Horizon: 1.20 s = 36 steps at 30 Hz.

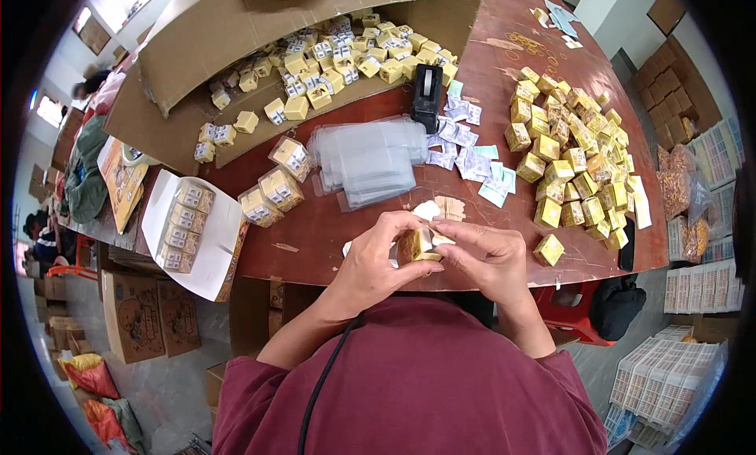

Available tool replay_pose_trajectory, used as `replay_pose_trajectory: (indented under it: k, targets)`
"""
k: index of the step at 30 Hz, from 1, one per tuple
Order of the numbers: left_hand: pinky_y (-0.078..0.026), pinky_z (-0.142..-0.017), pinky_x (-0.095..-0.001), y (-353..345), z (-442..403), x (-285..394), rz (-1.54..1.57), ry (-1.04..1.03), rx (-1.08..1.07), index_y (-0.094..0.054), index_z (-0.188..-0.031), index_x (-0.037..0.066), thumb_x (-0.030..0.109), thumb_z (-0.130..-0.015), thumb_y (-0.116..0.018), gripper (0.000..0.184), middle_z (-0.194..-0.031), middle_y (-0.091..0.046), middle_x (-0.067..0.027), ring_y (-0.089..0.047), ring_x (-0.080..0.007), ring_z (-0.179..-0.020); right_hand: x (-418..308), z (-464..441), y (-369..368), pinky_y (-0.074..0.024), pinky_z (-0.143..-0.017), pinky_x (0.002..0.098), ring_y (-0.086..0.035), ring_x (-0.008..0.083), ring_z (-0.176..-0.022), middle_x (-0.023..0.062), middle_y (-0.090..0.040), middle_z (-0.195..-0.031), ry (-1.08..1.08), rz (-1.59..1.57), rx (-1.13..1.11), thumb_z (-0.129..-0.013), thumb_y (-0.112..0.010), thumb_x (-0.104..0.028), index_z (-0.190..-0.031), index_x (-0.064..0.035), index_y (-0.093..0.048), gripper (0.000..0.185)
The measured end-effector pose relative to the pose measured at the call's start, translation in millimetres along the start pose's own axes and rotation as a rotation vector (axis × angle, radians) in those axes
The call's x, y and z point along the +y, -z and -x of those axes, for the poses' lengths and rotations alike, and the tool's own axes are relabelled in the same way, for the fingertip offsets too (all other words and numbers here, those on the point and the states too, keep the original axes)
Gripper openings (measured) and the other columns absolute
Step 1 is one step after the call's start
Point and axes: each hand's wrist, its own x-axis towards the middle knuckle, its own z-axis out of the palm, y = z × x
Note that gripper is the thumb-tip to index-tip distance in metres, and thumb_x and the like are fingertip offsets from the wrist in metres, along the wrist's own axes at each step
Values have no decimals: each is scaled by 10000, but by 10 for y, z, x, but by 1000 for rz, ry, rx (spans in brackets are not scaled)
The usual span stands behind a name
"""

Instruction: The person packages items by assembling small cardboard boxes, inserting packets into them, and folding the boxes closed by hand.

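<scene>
My left hand [376, 254] is wrapped round a small gold box [416, 245] near the table's front edge. The fingertips of my right hand [487, 254] pinch the box's right side, where a pale flap shows. Just beyond my hands, a patch of torn brown paper [450, 208] lies on the red table [331, 254]. Clear plastic sheets [368, 157] are stacked farther back, left of scattered printed slips [472, 162]. A heap of gold boxes [581, 152] fills the right side, with one gold box [549, 250] at its near end.
A large cardboard box [181, 77] lies open at the back left with many yellow-and-white pieces [319, 65]. A black tape dispenser [426, 97] stands behind the sheets. Wrapped cube packs [272, 191] and a white open carton [169, 219] sit at left.
</scene>
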Motion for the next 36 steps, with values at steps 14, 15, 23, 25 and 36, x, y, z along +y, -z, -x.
replay_pose_trajectory:
  k: [14,15,23,25,36]
  targets:
    - [-601,-921,-413,6,-26,14,58,162,-72,-477,-1314,20,184,-888,-890,615,-1168,-719,-224,-750,-349,-1126,30,-29,-16,-633,-981,395,-752,333,-1187,179,-801,-1155,218,212,-123,-918,-781,-22,-1106,16,-802,192]
    - [-601,-914,-417,5,-24,9,42,177,-78,-475,-1306,23,172,-891,-884,601,-1167,-719,-222,-750,-354,-1116,5,-38,1,-630,-989,406,-749,344,-1193,181,-796,-1170,282,284,-154,-916,-778,-32,-1109,20,-793,201]
    - [-585,-944,-364,-10,-7,-22,9,198,-93,-479,-1509,30,52,-951,-789,639,-1284,-673,-161,-682,-203,-1151,196,-68,80,-611,-980,426,-756,343,-1115,181,-773,-1201,305,552,-110,-905,-763,-97,-1157,1,-769,271]
    - [-538,-1013,-322,85,-55,-81,-62,100,-31,-508,-1547,23,94,-1000,-743,599,-1309,-639,-114,-619,-151,-1206,580,-193,325,-618,-918,441,-762,353,-1057,193,-772,-1187,-36,536,102,-909,-759,-106,-1148,-6,-778,260]
    - [-555,-865,-260,96,38,-342,930,543,192,-627,-1332,-36,118,-1054,-710,328,-1175,-704,-78,-666,-113,-1025,1582,-391,641,-573,-830,443,-707,325,-920,144,-735,-953,28,1163,207,-919,-728,-170,-909,-52,-761,123]
